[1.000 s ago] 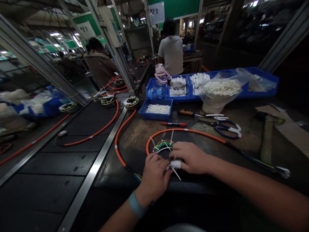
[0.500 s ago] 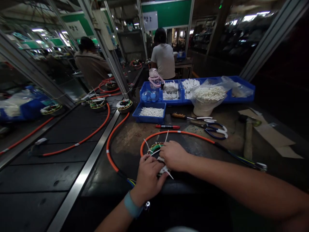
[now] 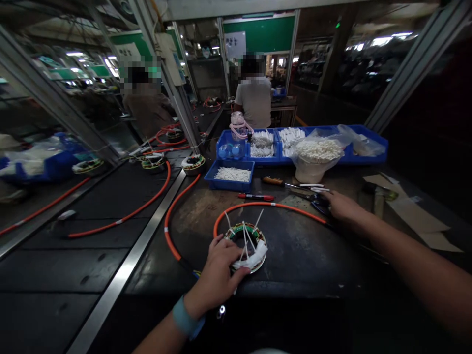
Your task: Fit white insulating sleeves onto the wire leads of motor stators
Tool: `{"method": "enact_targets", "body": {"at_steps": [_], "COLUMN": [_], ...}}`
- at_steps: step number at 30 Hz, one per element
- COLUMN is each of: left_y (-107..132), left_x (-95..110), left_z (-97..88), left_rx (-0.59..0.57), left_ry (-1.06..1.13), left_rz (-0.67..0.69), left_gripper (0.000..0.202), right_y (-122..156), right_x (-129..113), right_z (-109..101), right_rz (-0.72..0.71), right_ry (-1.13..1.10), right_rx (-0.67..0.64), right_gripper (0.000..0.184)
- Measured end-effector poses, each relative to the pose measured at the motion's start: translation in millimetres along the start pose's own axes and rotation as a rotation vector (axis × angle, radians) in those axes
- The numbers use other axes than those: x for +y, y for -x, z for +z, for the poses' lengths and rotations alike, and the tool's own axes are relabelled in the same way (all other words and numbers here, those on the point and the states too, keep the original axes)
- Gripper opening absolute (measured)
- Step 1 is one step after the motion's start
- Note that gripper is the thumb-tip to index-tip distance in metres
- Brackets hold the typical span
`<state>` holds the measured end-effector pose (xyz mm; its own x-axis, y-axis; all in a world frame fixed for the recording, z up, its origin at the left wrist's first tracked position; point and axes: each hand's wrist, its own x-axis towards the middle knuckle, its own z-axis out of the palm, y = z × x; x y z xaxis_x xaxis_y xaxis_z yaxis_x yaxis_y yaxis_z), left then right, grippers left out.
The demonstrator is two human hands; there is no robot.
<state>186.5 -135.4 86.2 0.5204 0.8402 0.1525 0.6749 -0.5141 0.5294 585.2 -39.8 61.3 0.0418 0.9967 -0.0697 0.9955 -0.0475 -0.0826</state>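
Observation:
A ring-shaped motor stator [image 3: 261,264] lies on the dark bench, with white cable ties [image 3: 244,231] standing up from it and white sleeving along its near side. My left hand [image 3: 217,268] grips its left and near edge, thumb in front and fingers over the ring. To the right, my right hand [image 3: 342,207] is closed around the handles of dark-handled scissors [image 3: 319,202], which still lie on the bench. Its fingers hide most of the far handle. White tubes [image 3: 311,186] lie just beyond the fingertips.
A small blue tray [image 3: 231,183] of white ties stands ahead, before larger blue bins [image 3: 265,156]. A red marker [image 3: 256,196], a wooden-handled tool [image 3: 273,181], a bag of white pieces [image 3: 316,152] and a hammer [image 3: 379,199] are around. Orange cable [image 3: 173,211] curves left; two people sit beyond.
My right hand has left the stator and moved right to the scissors. My left hand stays on the stator, more of which now shows with its upright ties. The view has shifted slightly.

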Motion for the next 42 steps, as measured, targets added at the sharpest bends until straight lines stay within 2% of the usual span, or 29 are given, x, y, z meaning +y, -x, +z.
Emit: {"method": "enact_targets", "body": {"at_steps": [5,8,10,12,14,15,17,19,21,24,28,31,34,37,39,42], "left_y": [2,3,4,3,1,-1,-7,-14,-21,-29,-35,-35,-30,-29,-35,-54], "left_x": [5,6,5,5,7,8,12,16,19,21,22,19,12,6,5,8], "left_z": [-3.8,-3.4,-3.1,-3.8,-4.9,-5.2,-4.5,-2.3,0.3,2.7,5.2,8.1,8.3,2.3,-4.4,-13.7], "left_rx": [-0.049,-0.048,-0.042,-0.047,-0.070,-0.081,-0.057,0.023,0.107,0.192,0.253,0.276,0.343,0.406,0.396,0.287], "left_ry": [-0.078,-0.107,-0.104,-0.105,-0.114,-0.113,-0.086,-0.022,0.042,0.046,0.055,0.114,0.172,0.228,0.218,0.127], "left_rz": [0.049,0.056,0.061,0.056,0.039,0.030,-0.006,-0.078,-0.150,-0.174,-0.140,-0.098,-0.072,-0.103,-0.113,-0.089], "left_gripper": [0.014,0.013,0.014,0.013,0.014,0.016,0.022,0.024,0.022,0.014,0.010,0.006,0.003,0.004,0.016,0.043], "right_y": [9,21,33,50,69,79,97,107,110,102,87,81,82,84,84,81], "right_x": [-3,1,2,-4,-20,-31,-56,-80,-100,-121,-143,-150,-139,-117,-107,-110], "right_z": [5,0,-4,-7,-11,-12,-16,-23,-31,-44,-55,-54,-44,-28,-17,-4], "right_rz": [0.041,0.071,0.051,-0.013,-0.095,-0.146,-0.292,-0.479,-0.642,-0.782,-0.904,-0.998,-0.966,-0.810,-0.710,-0.647], "right_ry": [-0.010,-0.098,-0.233,-0.474,-0.662,-0.674,-0.516,-0.267,-0.010,0.258,0.393,0.416,0.402,0.359,0.323,0.285], "right_rx": [-0.078,-0.092,-0.089,-0.075,-0.073,-0.080,-0.105,-0.117,-0.099,-0.043,0.021,0.028,0.021,0.034,0.049,0.078], "right_gripper": [0.073,0.075,0.071,0.067,0.060,0.055,0.044,0.039,0.040,0.035,0.025,0.017,0.017,0.026,0.030,0.034]}}
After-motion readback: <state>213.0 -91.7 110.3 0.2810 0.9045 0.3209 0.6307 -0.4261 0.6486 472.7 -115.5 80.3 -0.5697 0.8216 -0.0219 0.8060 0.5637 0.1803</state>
